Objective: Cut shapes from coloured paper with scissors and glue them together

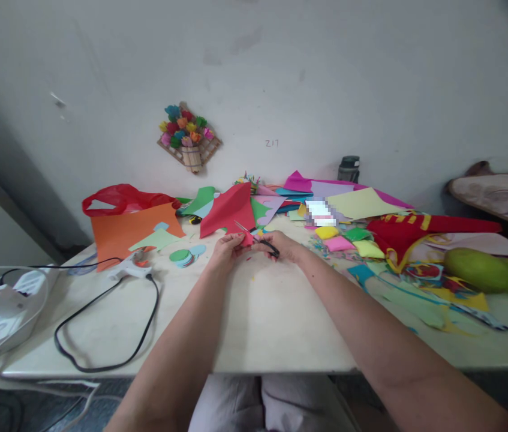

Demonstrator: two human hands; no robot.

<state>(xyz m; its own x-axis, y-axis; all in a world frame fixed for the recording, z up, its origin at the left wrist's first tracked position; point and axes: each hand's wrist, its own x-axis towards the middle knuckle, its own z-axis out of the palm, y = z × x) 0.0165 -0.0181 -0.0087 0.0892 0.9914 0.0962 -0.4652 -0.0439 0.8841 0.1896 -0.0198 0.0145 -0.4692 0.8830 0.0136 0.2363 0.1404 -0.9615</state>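
My left hand (227, 248) is closed in a pinch on a small red paper piece (247, 239) over the middle of the table (262, 318). My right hand (281, 245) is closed on black-handled scissors (258, 237). Their blades point up and left, at the small red piece. Just beyond the hands a large red paper sheet (229, 208) lies on the table.
Coloured paper sheets and scraps (352, 207) cover the far and right table. An orange sheet (130, 231), a red plastic bag (121, 198), a glue gun (130, 267) with black cord (101, 336) lie left. Green gourd (490, 271) right. Paper flower craft (188, 137) on wall.
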